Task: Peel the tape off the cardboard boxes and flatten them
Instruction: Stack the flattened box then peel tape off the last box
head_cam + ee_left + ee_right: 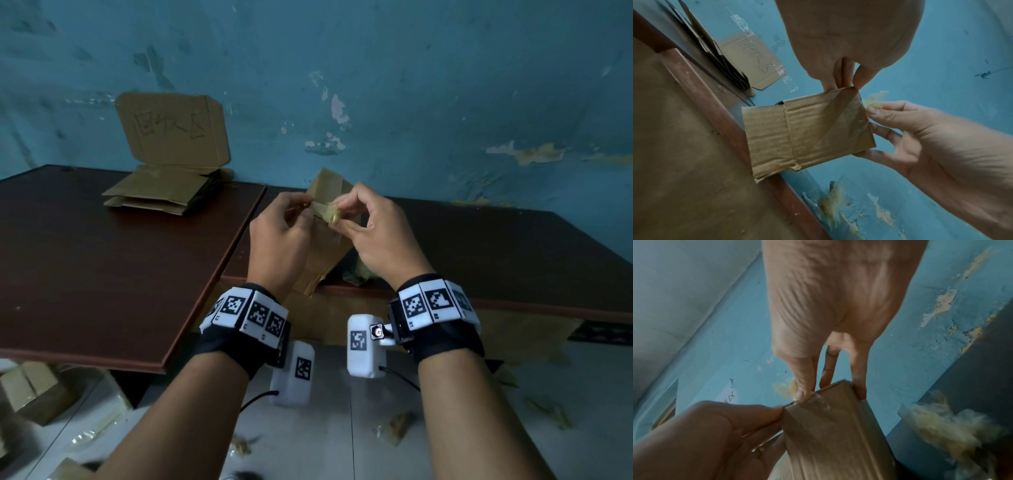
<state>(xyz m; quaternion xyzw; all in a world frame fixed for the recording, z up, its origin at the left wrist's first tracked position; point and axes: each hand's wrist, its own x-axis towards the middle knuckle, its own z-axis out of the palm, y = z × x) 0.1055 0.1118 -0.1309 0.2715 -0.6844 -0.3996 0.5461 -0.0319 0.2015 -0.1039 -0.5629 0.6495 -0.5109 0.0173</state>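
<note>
A small brown cardboard box [325, 253] is held in the air over the front edge of the table, with glossy tape across its upper end [840, 116]. My left hand [291, 222] grips the box's upper left corner; in the left wrist view its fingertips [846, 81] pinch that corner. My right hand [363, 226] pinches a crumpled wad of peeled yellowish tape [330, 212] between thumb and forefinger at the box's top edge. The other right fingers [859, 386] rest on the box [830, 434]. The left hand [715, 434] sits against the box's side.
A stack of flattened cardboard [154, 195] lies at the back of the dark brown table [102, 274]. A cardboard sign [174, 126] leans on the blue wall. A heap of peeled tape [945, 426] lies on the table at right. Boxes [30, 387] and tape scraps [397, 425] litter the floor.
</note>
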